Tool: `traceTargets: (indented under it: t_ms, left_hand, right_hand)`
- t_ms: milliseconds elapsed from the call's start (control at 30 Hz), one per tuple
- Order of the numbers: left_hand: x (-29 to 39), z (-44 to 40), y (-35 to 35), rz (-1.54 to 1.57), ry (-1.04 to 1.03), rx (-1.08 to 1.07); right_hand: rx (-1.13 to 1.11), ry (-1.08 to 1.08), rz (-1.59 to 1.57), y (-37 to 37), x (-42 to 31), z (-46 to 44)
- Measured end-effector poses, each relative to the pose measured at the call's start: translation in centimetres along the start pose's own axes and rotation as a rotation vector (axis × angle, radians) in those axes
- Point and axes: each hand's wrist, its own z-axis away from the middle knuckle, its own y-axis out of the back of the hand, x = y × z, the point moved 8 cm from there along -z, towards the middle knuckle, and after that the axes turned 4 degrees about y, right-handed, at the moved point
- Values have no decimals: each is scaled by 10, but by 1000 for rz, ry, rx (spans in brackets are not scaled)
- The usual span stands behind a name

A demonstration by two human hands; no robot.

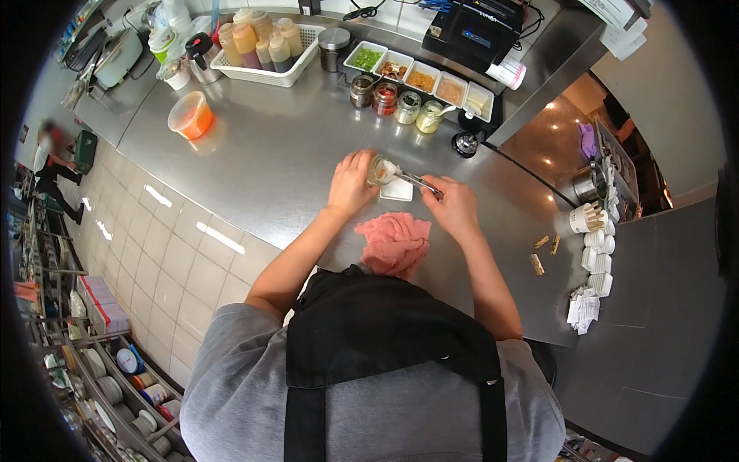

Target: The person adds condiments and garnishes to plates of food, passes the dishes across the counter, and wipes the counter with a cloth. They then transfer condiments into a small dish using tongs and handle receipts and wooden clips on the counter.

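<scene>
My left hand [353,183] is wrapped round a small glass jar [376,171], tilted over a small white dish [397,191] on the steel counter. In my right hand [455,205] is a pair of metal tongs [420,182], their tips at the jar's mouth. Something whitish [391,167] sits at the tong tips; I cannot tell what it is. A crumpled pink cloth [394,242] lies on the counter just in front of me, below the dish.
Behind my hands stand several lidless jars [407,107] and white topping trays [422,79]. Squeeze bottles fill a white basket [295,71]; an orange tub [190,115] is left. A call bell [465,144], a black printer [476,35] and stacked white dishes [598,262] are right.
</scene>
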Motion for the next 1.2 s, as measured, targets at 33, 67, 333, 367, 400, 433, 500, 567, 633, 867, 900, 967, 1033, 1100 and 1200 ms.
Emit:
traceTargets:
  t_ms: [33, 67, 333, 367, 400, 433, 500, 567, 633, 867, 900, 967, 1033, 1100, 1200]
  left_hand:
    - [-3, 0, -1, -7, 13, -4]
    - [-6, 0, -3, -8, 13, -5]
    - [-29, 9, -8, -74, 60, 27]
    - [-30, 10, -10, -73, 60, 26]
    - [-30, 11, -9, -76, 61, 26]
    - [-30, 12, -9, -79, 64, 27]
    - [-30, 15, -8, -83, 74, 20]
    - [-31, 16, -6, -89, 88, 14]
    - [-31, 18, -6, -86, 86, 26]
    - [-36, 23, -7, -71, 112, 18]
    - [-37, 25, -8, -71, 126, 23]
    - [-38, 27, -9, -68, 141, 26]
    - [-37, 28, -8, -58, 123, 33]
    - [-38, 29, -9, -56, 124, 16]
    - [-39, 31, -10, -27, 135, 2]
  right_hand:
    - [0, 0, 0, 1, 2, 0]
    - [2, -2, -5, 2, 4, 1]
    - [-68, 35, 182, -18, 29, 9]
    - [-79, 50, 208, -30, 34, 10]
    - [-90, 65, 234, -37, 35, 10]
    - [-90, 65, 234, -41, 37, 10]
    - [-122, 70, 250, -49, 39, 7]
    - [-112, 92, 257, -51, 38, 5]
    - [-102, 110, 267, -53, 38, 2]
    - [-206, 131, 341, -60, 41, -1]
    - [-185, 121, 323, -55, 42, -1]
    - [-194, 108, 307, -52, 45, -1]
    - [-198, 92, 291, -51, 48, -1]
    - [-275, 78, 352, -57, 53, 3]
    - [-181, 38, 232, -48, 52, 3]
